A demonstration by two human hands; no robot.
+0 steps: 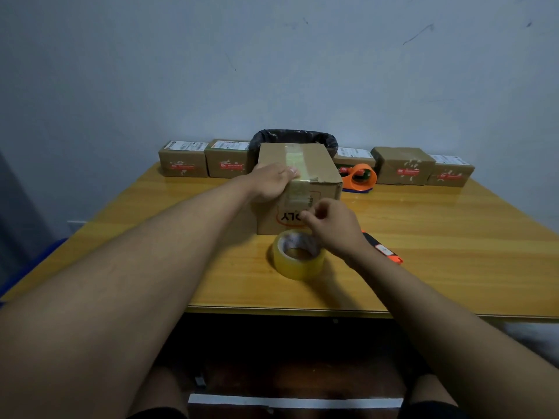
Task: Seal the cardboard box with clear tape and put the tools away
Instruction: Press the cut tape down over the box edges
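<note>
- Far left, back edge of the counter (151, 237): two small sealed parcels (183, 158) with white shipping labels and red stickers; print too small to read.
- Left hand (272, 180): lies flat on the near top edge of the cardboard box (302, 189), fingers spread open and pressing down the tape strip (295, 160) that runs along the top seam.
- The box sits mid-counter, top flaps closed; the front face shows upside-down letters "LY", the rest hidden by the hand.
- Right hand (329, 225): fingers pinched together at the front face, apparently on the loose tape end; the exact grip is unclear.
- Tape roll (298, 255) lies flat on the counter just in front of the box, under the right hand.
- Step: likely finishing the strip down the front. Next: smooth it, sever it, then stow the tools.
- Right: orange-black cutter (384, 251) near the wrist, orange tape dispenser (361, 176) behind, more parcels (403, 166).
</note>
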